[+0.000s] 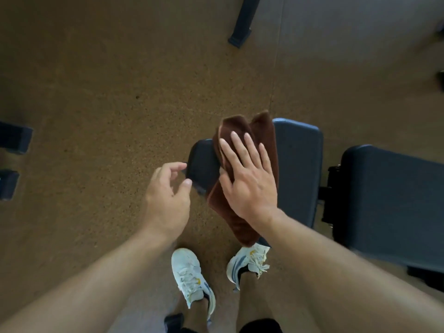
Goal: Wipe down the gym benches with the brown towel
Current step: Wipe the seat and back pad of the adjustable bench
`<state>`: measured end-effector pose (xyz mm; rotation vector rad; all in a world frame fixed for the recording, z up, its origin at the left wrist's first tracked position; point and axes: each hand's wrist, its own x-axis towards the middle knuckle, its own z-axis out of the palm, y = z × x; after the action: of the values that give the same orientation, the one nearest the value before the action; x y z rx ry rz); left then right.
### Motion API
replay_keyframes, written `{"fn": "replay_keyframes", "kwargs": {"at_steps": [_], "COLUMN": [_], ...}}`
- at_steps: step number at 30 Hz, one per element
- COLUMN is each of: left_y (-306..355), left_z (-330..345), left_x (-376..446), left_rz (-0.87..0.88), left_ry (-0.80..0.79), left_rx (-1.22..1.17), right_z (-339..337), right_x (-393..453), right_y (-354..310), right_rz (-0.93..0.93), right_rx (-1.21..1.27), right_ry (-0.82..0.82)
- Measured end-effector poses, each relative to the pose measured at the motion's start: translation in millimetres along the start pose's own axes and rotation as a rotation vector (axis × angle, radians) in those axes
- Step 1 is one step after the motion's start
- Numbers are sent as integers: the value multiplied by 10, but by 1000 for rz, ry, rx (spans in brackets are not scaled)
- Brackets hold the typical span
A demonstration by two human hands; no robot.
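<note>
A brown towel point(263, 140) lies draped across the dark blue padded seat point(298, 162) of a gym bench, one end hanging down toward my feet. My right hand point(247, 179) lies flat on the towel with fingers spread, pressing it onto the pad. My left hand point(168, 188) hovers at the narrow left end of the seat point(201, 162), fingers curled and apart, thumb and fingertips just touching the pad's edge, holding nothing. The bench's larger back pad point(389, 203) lies to the right.
A brown speckled rubber floor point(108, 80) surrounds the bench. A dark equipment leg point(242, 22) stands at the top centre, and two dark feet point(12, 159) of other equipment sit at the left edge. My white sneakers point(192, 277) stand just below the bench.
</note>
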<state>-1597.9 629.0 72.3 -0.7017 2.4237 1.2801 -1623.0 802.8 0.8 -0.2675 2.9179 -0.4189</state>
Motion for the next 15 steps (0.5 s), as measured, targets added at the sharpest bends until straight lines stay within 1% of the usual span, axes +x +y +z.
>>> {"fn": "replay_keyframes", "kwargs": {"at_steps": [4, 6, 10, 12, 15], "left_y": [252, 373, 483, 487, 476], "left_z": [150, 265, 510, 618, 732], "left_x": [189, 280, 520, 635, 724], "left_rz": [95, 119, 170, 150, 124], "left_ry": [-174, -245, -295, -341, -399], "left_rx": [187, 287, 503, 568, 669], "right_z": [30, 49, 49, 39, -12], "right_x": [-667, -865, -860, -758, -535], "right_y": [306, 389, 432, 443, 533], "right_rz": [362, 480, 578, 602, 614], "right_rx": [9, 20, 8, 13, 20], "right_ry": [14, 9, -28, -50, -36]}}
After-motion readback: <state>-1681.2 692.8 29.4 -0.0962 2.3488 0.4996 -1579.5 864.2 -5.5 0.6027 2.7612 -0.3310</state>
